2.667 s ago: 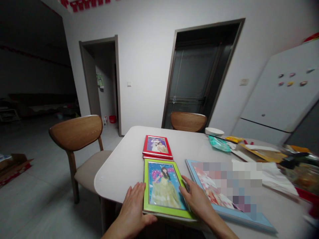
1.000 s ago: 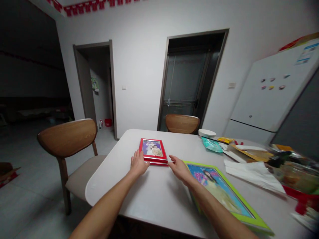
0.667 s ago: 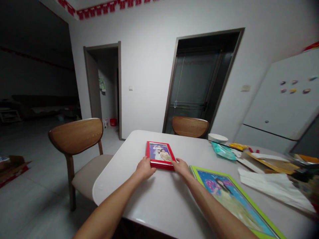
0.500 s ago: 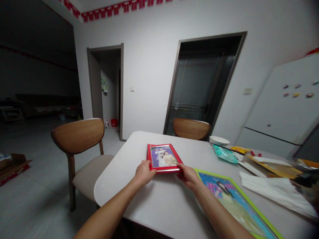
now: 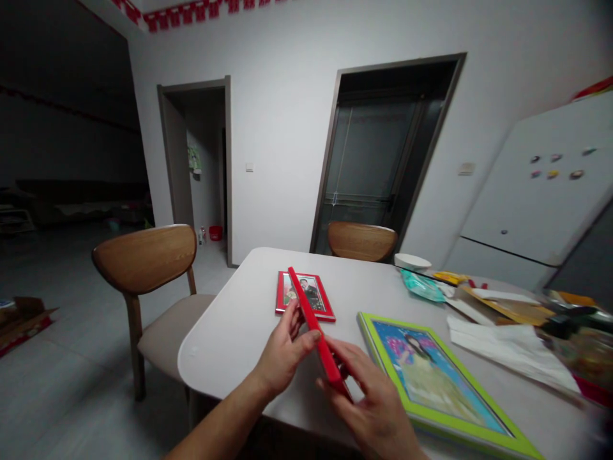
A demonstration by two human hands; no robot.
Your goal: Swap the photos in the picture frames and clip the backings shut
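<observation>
"Where do we have the red frame [image 5: 309, 312]?"

"We hold it tilted and edge-on above the table [image 5: 230, 332]. It crosses our view of a second red frame [image 5: 313, 292] lying flat; we can't tell whether the two touch."

"And our grip?"

"Our right hand [image 5: 371, 396] pinches the lower end between thumb and fingers. Our left hand [image 5: 282, 354] grips near the middle, thumb against the edge, some fingers partly hidden."

"How do we hold it well?"

"We'd judge light, even pressure on the rim best, since fingers on the picture side could smear it. We should also leave room beside the green frame [image 5: 440, 377], so no corner knocks it."
</observation>
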